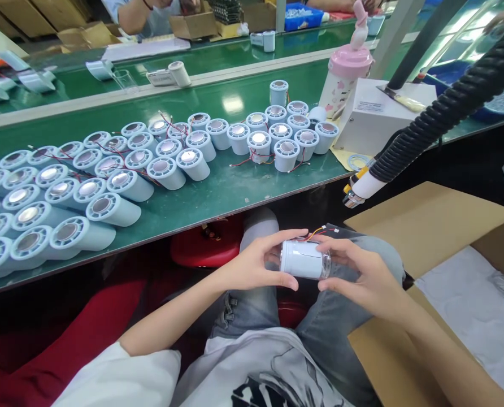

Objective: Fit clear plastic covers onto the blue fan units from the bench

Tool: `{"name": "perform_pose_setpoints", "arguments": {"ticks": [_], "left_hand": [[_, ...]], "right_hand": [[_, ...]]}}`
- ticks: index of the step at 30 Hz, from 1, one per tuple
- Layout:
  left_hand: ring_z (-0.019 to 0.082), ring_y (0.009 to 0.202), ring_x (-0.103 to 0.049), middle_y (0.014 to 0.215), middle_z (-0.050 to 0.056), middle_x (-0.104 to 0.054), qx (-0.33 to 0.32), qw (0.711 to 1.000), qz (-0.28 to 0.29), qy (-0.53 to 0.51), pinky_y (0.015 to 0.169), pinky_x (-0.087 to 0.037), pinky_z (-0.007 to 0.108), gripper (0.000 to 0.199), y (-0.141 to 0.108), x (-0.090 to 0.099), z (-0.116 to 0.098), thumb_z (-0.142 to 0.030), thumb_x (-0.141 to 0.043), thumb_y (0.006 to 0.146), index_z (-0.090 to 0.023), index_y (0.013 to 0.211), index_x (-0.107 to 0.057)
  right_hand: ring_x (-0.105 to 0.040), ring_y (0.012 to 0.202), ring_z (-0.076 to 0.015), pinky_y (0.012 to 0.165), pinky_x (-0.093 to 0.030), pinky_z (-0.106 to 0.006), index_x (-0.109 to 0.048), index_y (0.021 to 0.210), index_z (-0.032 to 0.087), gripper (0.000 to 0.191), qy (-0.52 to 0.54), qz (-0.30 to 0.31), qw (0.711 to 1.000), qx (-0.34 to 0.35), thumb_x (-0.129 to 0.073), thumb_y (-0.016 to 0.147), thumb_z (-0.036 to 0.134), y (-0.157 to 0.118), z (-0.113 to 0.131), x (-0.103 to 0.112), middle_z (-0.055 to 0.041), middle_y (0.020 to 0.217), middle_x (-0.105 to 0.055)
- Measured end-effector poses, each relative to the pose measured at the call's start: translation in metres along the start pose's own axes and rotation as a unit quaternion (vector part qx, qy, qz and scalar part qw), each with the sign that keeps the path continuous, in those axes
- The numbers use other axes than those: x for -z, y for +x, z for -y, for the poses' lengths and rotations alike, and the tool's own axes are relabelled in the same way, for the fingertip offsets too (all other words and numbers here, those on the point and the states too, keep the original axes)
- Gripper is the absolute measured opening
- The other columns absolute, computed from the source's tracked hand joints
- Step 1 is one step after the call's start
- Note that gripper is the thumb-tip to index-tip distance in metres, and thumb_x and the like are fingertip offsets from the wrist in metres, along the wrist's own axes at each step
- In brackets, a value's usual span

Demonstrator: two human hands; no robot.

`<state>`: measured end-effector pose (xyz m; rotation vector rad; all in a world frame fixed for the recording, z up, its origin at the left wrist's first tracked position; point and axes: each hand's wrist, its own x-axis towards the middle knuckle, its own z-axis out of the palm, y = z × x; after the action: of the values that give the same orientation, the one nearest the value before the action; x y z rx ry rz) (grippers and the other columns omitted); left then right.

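Note:
A light-blue cylinder [303, 260] lies sideways above my lap, with a clear plastic piece [326, 264] around its right end. Thin red, yellow and black wires with white connectors rise from its top. My left hand [263, 263] grips the left end between thumb and fingers. On the right, my right hand [360, 271] holds the end with the clear plastic. Many similar cylinders [120, 209] stand in rows on the green table [218, 198], their ring-shaped ends facing up, some with wires on top.
An open cardboard box [430, 226] with white lining sits at right. A black ribbed hose [438, 107] reaches over the table's right end, near a white box-shaped device [374, 121] and a pink-lidded cup [345, 73]. Another person's arm [133, 14] shows across the table.

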<state>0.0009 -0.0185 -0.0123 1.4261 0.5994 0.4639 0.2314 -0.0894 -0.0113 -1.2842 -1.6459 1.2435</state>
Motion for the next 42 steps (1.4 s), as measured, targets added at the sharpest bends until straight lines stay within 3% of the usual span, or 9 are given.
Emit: {"name": "perform_pose_setpoints", "arguments": {"ticks": [8, 21, 27, 34, 42], "left_hand": [[0.024, 0.125, -0.052, 0.139, 0.007, -0.052, -0.068, 0.996, 0.013, 0.053, 0.099, -0.048, 0.034, 0.081, -0.002, 0.000, -0.005, -0.016, -0.082, 0.064, -0.032, 0.136, -0.049], [0.027, 0.129, -0.047, 0.139, 0.009, -0.051, -0.095, 0.989, 0.017, 0.115, 0.102, -0.046, 0.038, 0.078, -0.005, 0.001, -0.006, -0.025, -0.081, 0.066, -0.030, 0.136, -0.048], [0.028, 0.131, -0.045, 0.141, 0.011, -0.050, -0.108, 0.985, 0.018, 0.132, 0.106, -0.042, 0.041, 0.077, -0.006, 0.002, -0.006, -0.026, -0.081, 0.067, -0.028, 0.136, -0.049], [0.026, 0.131, -0.046, 0.140, 0.009, -0.051, -0.099, 0.988, 0.023, 0.117, 0.102, -0.046, 0.037, 0.077, -0.007, 0.003, -0.007, -0.024, -0.081, 0.067, -0.028, 0.137, -0.048], [0.026, 0.130, -0.047, 0.141, 0.008, -0.050, -0.117, 0.988, 0.024, 0.095, 0.103, -0.046, 0.037, 0.076, -0.005, 0.002, -0.005, -0.019, -0.082, 0.065, -0.030, 0.133, -0.051]], "right_hand": [[-0.061, 0.109, -0.0168, 0.092, -0.053, -0.027, -0.056, 0.114, 0.035, 0.045, 0.100, 0.010, 0.994, -0.046, -0.077, 0.076, 0.023, -0.001, 0.009, 0.002, 0.0023, 0.121, -0.061], [-0.064, 0.075, -0.0156, 0.070, -0.055, -0.030, -0.051, 0.113, 0.023, 0.040, 0.238, 0.034, 0.960, -0.146, -0.071, 0.082, 0.036, 0.001, 0.007, -0.001, -0.0073, 0.107, -0.064], [-0.066, 0.067, -0.0139, 0.062, -0.057, -0.026, -0.050, 0.107, 0.021, 0.041, 0.318, 0.028, 0.930, -0.182, -0.071, 0.080, 0.043, 0.003, 0.006, -0.006, -0.0025, 0.090, -0.067], [-0.068, 0.058, -0.0148, 0.061, -0.057, -0.026, -0.047, 0.106, 0.019, 0.047, 0.326, 0.026, 0.917, -0.229, -0.064, 0.082, 0.055, 0.004, 0.010, -0.010, -0.0010, 0.073, -0.068], [-0.064, 0.047, -0.0130, 0.043, -0.050, -0.016, -0.052, 0.093, 0.018, 0.050, 0.353, 0.024, 0.898, -0.259, -0.058, 0.080, 0.066, 0.007, 0.008, -0.016, -0.0001, 0.057, -0.065]]}}
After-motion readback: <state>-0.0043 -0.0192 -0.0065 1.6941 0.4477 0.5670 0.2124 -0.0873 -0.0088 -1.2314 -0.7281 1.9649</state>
